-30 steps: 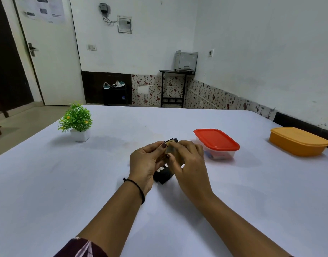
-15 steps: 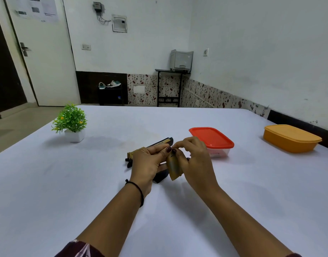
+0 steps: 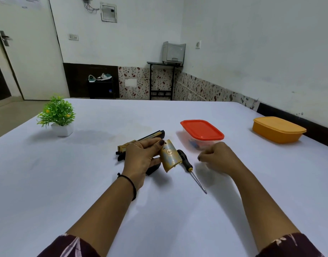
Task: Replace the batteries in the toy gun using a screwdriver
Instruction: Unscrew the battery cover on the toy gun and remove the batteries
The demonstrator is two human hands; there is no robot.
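**Cover lifted, screwdriver lying idle**

The fingers (image 3: 147,145) of our left hand (image 3: 139,160) wrap the toy gun (image 3: 152,135), likely steadying it on the table (image 3: 85,182) while the gold cover (image 3: 170,157) stands out from the grip. Our right hand (image 3: 217,156) hovers with its fingers curled; we cannot tell whether they pinch a screw. The screwdriver (image 3: 190,168) lies between our hands, with the red-lidded box (image 3: 202,129) beyond.

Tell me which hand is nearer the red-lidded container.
Right. The right hand is just short of the red-lidded container, on its near side, not touching it. The left hand is farther off to the container's left, gripping the toy gun.
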